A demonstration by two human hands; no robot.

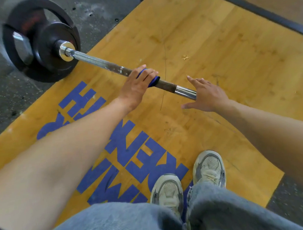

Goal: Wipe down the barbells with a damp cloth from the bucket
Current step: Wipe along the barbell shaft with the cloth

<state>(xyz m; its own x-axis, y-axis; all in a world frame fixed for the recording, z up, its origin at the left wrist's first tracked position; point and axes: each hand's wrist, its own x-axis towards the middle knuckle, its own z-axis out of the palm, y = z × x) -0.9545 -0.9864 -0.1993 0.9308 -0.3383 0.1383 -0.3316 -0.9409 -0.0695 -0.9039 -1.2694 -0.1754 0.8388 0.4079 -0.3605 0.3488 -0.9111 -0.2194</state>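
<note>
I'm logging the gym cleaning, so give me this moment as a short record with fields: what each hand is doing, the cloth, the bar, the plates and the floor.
left hand: curled over the bar, pressing the blue cloth against it
right hand: fingers spread, holding nothing, beside the bar's near end
blue cloth: wrapped on the bar under the left hand
bar: chrome, with a brownish stretch either side of the cloth
plates: black, on the far end only
floor: yellow wooden platform with blue lettering
bucket: not in view
</note>
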